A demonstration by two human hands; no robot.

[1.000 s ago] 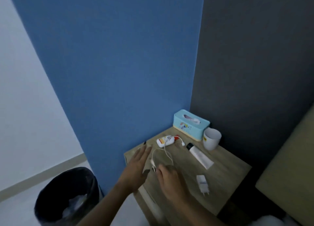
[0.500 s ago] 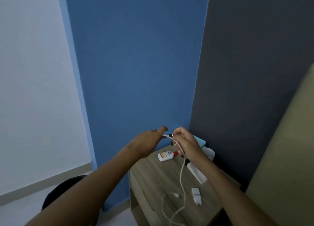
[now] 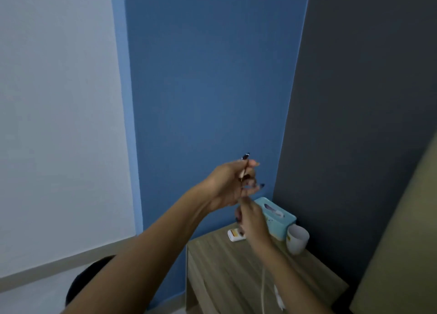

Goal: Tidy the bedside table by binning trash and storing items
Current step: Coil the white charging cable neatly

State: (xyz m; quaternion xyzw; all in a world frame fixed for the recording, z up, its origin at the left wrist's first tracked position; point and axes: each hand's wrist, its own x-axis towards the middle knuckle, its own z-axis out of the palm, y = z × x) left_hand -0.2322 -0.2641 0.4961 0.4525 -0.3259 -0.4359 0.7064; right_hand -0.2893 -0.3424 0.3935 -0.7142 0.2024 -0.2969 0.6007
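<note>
Left grip (image 3: pixel 234 183) is raised before the blue wall (image 3: pixel 212 89), thumb and forefinger pinching a thin white cable (image 3: pixel 262 281), the other fingers curled below. Right grip (image 3: pixel 251 219) sits just under it, clenched round the same cable, which drops past the wrist and hangs over the worktop (image 3: pixel 220 266).

How the cable runs between the two grips is hard to make out. Its lower part is blurred and cut off by the bottom edge.

One cable, one teal tissue box (image 3: pixel 280 220), one white cup (image 3: pixel 297 239) and one small white bottle (image 3: pixel 234 235) with an orange label show; the right grip half hides the bottle.

The tissue box stands at the worktop's back corner with a tissue in its slot. The cup stands just beside it, its inside unseen. One dark bin (image 3: pixel 89 273) sits on the floor left of the worktop, mostly behind the left forearm, contents hidden.
</note>
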